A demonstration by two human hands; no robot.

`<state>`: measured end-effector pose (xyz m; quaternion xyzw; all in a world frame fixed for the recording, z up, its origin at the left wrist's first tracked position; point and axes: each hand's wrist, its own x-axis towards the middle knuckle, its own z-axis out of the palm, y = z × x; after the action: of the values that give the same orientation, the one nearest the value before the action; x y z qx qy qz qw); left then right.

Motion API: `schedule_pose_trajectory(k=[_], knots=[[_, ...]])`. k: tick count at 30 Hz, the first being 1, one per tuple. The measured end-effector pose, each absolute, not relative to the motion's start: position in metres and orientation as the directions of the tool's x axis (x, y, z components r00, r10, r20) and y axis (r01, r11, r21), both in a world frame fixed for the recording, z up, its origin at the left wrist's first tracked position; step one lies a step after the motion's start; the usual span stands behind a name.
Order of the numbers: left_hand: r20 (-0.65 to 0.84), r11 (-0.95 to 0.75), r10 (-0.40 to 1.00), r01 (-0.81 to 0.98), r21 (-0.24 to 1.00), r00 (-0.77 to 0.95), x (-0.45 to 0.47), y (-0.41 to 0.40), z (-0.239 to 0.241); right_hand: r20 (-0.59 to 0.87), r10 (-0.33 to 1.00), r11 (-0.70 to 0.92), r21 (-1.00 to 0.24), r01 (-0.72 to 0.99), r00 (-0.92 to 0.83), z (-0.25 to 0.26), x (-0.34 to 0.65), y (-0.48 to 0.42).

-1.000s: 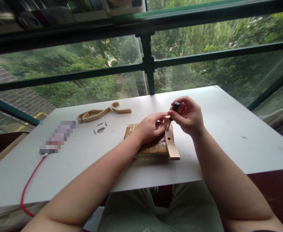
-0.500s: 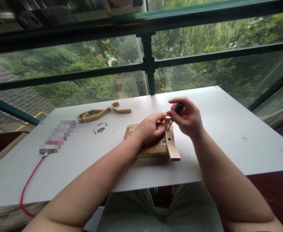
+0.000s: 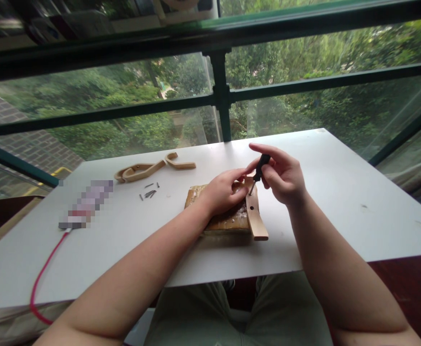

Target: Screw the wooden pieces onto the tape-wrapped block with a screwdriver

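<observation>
My right hand grips a black-handled screwdriver, its index finger stretched out past the handle. The slanted shaft points down, with its tip at a screw spot on a pale curved wooden piece. A dark round hole shows just below that spot. My left hand is closed on the far part of the wooden piece and rests over a brown, tape-wrapped block. The wooden piece lies along the block's right side, its near end jutting past the edge. My left fingertips are partly hidden.
More curved wooden pieces lie at the back left of the white table. Several small screws are scattered before them. A blurred-out phone-like object with a red cable lies at left. Green-framed windows stand behind the table.
My right hand has shifted its grip on the screwdriver, turning the handle and stretching out the index finger. My left hand, the wooden piece and the block stay in place.
</observation>
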<state>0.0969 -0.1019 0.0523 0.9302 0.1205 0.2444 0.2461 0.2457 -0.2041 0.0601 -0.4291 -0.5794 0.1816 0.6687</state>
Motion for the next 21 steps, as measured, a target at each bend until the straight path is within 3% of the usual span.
schedule_pose_trajectory(k=[21], knots=[[0.4,-0.853,0.337,0.096,0.513,0.852,0.097,-0.101,0.052,0.56,0.767,0.553,-0.825,0.12,0.315,0.053,0.252,-0.192]])
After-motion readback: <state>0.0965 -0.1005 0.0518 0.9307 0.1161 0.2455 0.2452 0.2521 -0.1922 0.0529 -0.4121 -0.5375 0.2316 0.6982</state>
